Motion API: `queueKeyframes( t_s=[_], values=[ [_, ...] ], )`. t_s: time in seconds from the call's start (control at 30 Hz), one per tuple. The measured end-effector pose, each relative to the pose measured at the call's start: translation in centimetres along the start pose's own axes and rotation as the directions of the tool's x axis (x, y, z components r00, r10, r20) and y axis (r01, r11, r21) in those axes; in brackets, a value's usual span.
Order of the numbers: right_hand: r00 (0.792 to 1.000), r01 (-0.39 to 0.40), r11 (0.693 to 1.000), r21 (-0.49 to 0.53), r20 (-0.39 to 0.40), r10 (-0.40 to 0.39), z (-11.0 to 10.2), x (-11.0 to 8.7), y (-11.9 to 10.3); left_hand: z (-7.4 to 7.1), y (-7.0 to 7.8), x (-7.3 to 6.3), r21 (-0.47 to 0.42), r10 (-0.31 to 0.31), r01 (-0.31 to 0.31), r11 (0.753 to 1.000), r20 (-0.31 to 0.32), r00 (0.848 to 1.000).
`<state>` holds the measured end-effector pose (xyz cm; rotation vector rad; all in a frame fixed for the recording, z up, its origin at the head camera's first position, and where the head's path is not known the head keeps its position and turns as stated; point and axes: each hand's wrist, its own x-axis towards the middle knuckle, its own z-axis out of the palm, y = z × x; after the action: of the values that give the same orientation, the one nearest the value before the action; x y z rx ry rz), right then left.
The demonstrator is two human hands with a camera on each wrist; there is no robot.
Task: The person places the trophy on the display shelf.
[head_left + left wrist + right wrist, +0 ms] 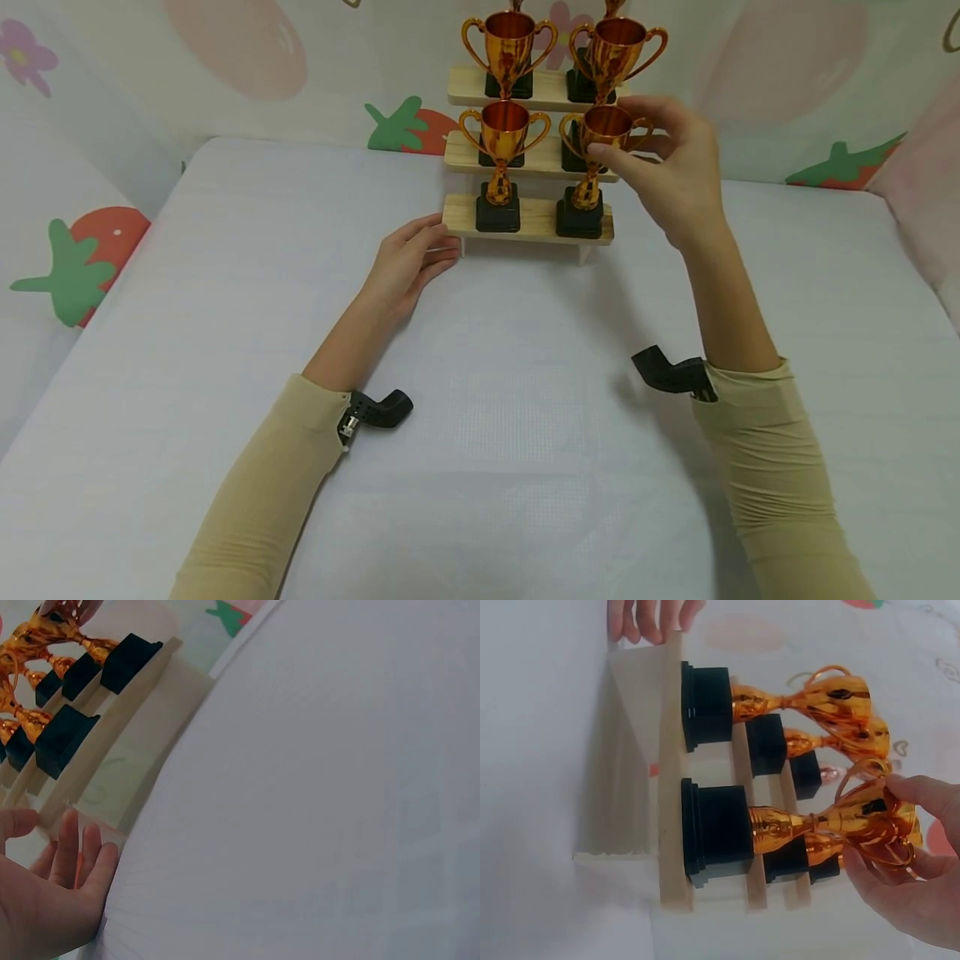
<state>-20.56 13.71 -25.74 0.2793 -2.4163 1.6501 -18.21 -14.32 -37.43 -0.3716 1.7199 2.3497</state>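
A small gold trophy cup (606, 127) with two handles and a black base stands at the right of the lowest wooden shelf. My right hand (675, 171) holds this trophy by its bowl, thumb in front and fingers round the far side. In the right wrist view the trophy's black base (718, 832) sits upon the shelf board. My left hand (408, 258) grips the left end of the tiered shelf (536, 218). The left wrist view has the thumb and index finger (67, 844) at the board's end, other fingers extended beside it.
Another gold trophy (504, 133) stands left on the same board. More trophies (510, 42) stand in pairs on the higher tiers behind. A white cloth (487, 417) covers the table, and a printed curtain (360, 58) hangs close behind the shelf.
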Motion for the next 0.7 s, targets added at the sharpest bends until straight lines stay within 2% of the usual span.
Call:
queueKeyframes(
  t_s=[0.7],
  values=[
    [1.0, -0.007, 1.0, 0.004, 0.004, 0.007, 0.05, -0.09, 0.37, -0.13, -0.03, 0.03, -0.009, -0.009, 0.009, 1.0, 0.007, 1.0]
  ],
)
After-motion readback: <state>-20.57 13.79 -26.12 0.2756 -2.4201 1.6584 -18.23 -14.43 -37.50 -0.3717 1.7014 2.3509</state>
